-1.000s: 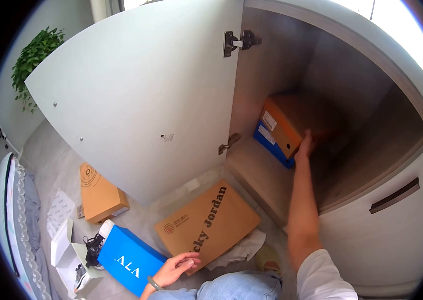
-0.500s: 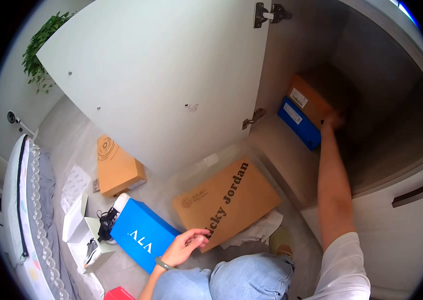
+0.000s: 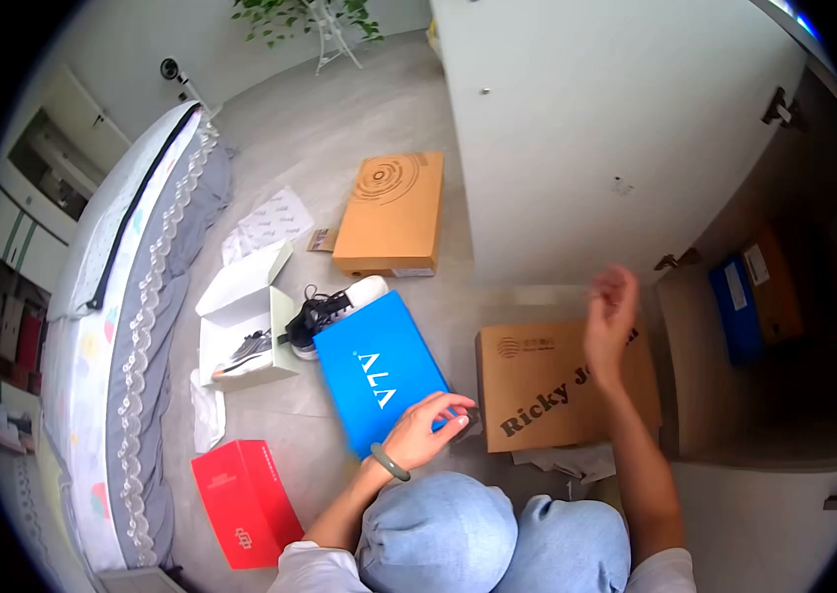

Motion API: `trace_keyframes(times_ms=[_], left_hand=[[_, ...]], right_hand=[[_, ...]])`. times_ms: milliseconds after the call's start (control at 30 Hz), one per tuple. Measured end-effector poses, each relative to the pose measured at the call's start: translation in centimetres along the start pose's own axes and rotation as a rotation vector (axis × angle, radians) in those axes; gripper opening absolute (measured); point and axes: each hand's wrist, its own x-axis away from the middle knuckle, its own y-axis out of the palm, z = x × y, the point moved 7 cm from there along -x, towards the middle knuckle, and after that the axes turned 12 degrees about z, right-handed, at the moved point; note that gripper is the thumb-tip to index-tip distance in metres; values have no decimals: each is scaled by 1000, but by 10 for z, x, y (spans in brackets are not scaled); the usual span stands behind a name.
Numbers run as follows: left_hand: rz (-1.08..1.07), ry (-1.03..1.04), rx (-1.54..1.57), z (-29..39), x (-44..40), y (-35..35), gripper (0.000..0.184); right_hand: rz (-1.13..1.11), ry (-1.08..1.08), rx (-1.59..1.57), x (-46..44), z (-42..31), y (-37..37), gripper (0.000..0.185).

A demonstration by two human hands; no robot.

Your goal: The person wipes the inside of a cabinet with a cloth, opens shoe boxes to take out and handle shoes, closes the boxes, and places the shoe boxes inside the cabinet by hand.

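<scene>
My left hand (image 3: 428, 425) hangs beside the right edge of a blue shoebox (image 3: 389, 356) lettered in white. Its fingers are loosely bent and apart, with nothing seen in them; a bracelet (image 3: 391, 463) circles the wrist. Slightly blurred, my right hand (image 3: 612, 321) is raised over a brown "Ricky Jordan" box (image 3: 547, 385), fingers stretched and empty. Inside the open cabinet, a brown box (image 3: 774, 287) and a blue box (image 3: 737, 306) stand side by side. Black-and-white shoes (image 3: 324, 311) lie against the blue shoebox on the floor.
An orange-brown box (image 3: 394, 212) lies behind. At left are an open white box (image 3: 240, 341) with a grey shoe (image 3: 245, 356), printed paper (image 3: 270, 222) and a red box (image 3: 245, 504). The bed (image 3: 141, 326) borders the left; the cabinet door (image 3: 606, 128) swings out at right.
My right hand has come out of the cabinet, empty, and now hovers over the brown box on the floor. The view has turned left; my left hand remains near the blue shoebox.
</scene>
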Motion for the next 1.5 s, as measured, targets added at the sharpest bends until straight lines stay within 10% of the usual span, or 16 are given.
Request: trace_keyframes(times_ms=[133, 267, 500, 767, 1100, 1267, 1500], left_hand=[[284, 91, -425, -55, 45, -25, 66], [363, -206, -760, -111, 80, -29, 101], [571, 53, -676, -145, 76, -36, 98], [574, 165, -766, -146, 73, -39, 101], [433, 148, -409, -152, 89, -57, 103], [1441, -229, -611, -191, 232, -145, 44], [2300, -1428, -987, -273, 545, -167, 54]], right_hand=[[-720, 136, 56, 86, 5, 103, 31], [-1121, 469, 458, 176, 57, 134, 67], [-1106, 843, 373, 223, 81, 109, 83], [-1148, 363, 563, 245, 57, 81, 100], [-1001, 58, 461, 246, 61, 60, 62], [-932, 350, 328, 237, 67, 54, 45], [-921, 293, 298, 239, 62, 58, 44]])
